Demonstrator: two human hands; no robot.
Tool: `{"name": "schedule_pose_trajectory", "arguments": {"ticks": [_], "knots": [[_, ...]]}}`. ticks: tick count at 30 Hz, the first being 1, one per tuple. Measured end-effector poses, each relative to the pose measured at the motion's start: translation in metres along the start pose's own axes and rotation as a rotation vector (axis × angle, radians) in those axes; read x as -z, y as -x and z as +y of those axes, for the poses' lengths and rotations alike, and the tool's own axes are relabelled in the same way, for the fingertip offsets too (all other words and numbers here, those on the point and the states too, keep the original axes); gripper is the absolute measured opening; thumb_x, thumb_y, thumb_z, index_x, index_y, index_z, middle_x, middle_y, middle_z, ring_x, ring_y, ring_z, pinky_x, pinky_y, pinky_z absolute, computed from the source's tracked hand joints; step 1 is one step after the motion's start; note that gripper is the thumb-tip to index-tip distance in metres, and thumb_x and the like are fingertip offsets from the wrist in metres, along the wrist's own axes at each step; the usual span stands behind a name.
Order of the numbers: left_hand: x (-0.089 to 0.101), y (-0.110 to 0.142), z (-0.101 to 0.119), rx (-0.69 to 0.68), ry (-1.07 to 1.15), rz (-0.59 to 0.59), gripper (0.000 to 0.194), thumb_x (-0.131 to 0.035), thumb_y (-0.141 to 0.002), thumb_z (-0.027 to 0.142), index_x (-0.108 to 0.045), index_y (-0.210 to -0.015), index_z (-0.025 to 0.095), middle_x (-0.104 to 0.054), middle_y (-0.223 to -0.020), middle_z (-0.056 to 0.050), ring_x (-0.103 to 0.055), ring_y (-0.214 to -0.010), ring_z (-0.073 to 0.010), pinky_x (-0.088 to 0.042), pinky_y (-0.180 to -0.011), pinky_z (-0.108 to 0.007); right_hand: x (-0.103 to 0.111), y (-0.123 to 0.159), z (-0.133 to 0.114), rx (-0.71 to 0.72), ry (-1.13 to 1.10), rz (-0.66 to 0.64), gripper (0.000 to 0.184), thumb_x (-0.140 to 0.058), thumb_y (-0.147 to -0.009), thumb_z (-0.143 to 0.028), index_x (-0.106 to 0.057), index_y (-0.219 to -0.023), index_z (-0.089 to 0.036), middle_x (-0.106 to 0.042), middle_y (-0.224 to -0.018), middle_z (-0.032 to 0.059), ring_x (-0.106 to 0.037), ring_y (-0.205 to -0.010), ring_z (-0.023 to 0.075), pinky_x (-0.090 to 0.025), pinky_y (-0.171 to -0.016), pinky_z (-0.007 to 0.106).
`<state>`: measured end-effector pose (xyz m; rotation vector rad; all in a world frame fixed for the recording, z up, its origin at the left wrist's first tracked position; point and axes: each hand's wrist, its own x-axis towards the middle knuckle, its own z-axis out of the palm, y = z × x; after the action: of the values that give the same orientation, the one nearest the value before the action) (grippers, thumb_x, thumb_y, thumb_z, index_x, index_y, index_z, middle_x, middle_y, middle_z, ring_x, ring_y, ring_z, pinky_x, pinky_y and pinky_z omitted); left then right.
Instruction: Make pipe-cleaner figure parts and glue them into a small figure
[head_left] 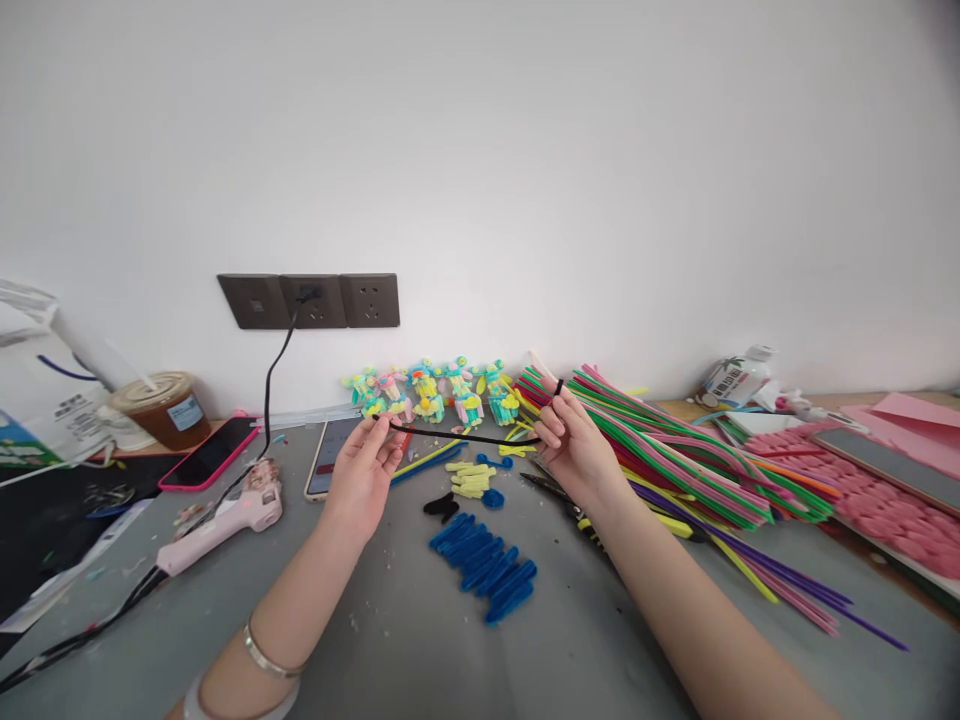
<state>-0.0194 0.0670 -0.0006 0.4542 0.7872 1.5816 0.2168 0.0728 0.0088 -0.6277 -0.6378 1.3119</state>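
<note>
A black pipe cleaner (465, 436) stretches between my two hands above the table, sagging slightly. My left hand (364, 465) pinches one end of it. My right hand (574, 445) is closed around the other end, whose tip sticks up past the fingers. Below lie a zigzag row of blue pipe cleaner pieces (484, 568), several short yellow pieces (471, 479), a small blue coil (493, 498) and a black folded piece (440, 505). Pliers (551, 487) with dark jaws lie partly behind my right forearm.
Colourful pipe cleaner figures (427, 390) stand along the wall. A big bundle of pipe cleaners (675, 440) spreads at right. At left are a pink glue gun (221, 530), a corded pink-cased phone (210, 453), a white phone (330, 455) and a drink cup (161, 408).
</note>
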Motion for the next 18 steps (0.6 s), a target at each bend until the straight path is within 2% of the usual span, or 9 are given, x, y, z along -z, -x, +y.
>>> {"name": "schedule_pose_trajectory", "arguments": {"ticks": [5,8,13,16,18], "knots": [[0.0,0.0,0.0,-0.014,-0.02,0.0,0.036,-0.091,-0.048,0.022,-0.07,-0.076,0.017,-0.069,-0.066,0.004,-0.065,-0.061,-0.0073,-0.051,-0.055,-0.015,0.004,0.0,-0.003,0.017,0.067,0.008,0.022,-0.071,-0.08,-0.037,-0.066,-0.093,-0.02,-0.032,-0.042,-0.0132,-0.023,-0.033,0.0024,-0.042,-0.044,0.015],[0.0,0.0,0.001,-0.009,-0.028,-0.009,0.028,-0.088,-0.055,0.019,-0.071,-0.077,0.014,-0.068,-0.063,0.003,-0.064,-0.058,-0.0064,-0.051,-0.054,-0.014,0.004,0.0,-0.003,0.026,0.103,0.004,0.026,-0.071,-0.08,-0.039,-0.066,-0.093,-0.018,-0.031,-0.04,-0.0138,-0.022,-0.031,0.0023,-0.041,-0.042,0.015],[-0.003,0.001,0.007,-0.011,0.018,0.066,0.006,-0.072,-0.075,0.007,-0.069,-0.076,0.012,-0.069,-0.064,0.002,-0.066,-0.058,-0.006,-0.054,-0.054,-0.012,0.006,-0.004,-0.003,0.022,0.048,0.088,0.022,-0.071,-0.08,-0.036,-0.067,-0.09,-0.017,-0.046,-0.05,-0.0092,-0.042,-0.04,0.0042,-0.045,-0.047,0.015],[-0.006,0.001,0.011,-0.031,0.023,0.124,0.015,-0.062,-0.082,0.001,-0.068,-0.073,0.011,-0.07,-0.066,0.001,-0.069,-0.062,-0.0061,-0.055,-0.056,-0.01,0.004,-0.004,-0.005,-0.004,-0.082,0.17,0.033,-0.056,-0.087,-0.05,-0.067,-0.09,-0.02,-0.059,-0.064,-0.0022,-0.06,-0.059,0.0101,-0.055,-0.064,0.022],[-0.006,0.001,0.01,-0.025,0.008,0.125,0.018,-0.06,-0.083,-0.001,-0.067,-0.072,0.011,-0.071,-0.066,0.0,-0.07,-0.063,-0.007,-0.055,-0.057,-0.01,0.002,-0.002,-0.005,-0.054,-0.135,0.146,0.045,-0.047,-0.087,-0.061,-0.067,-0.092,-0.021,-0.066,-0.077,0.0028,-0.065,-0.074,0.0153,-0.056,-0.075,0.03]]}}
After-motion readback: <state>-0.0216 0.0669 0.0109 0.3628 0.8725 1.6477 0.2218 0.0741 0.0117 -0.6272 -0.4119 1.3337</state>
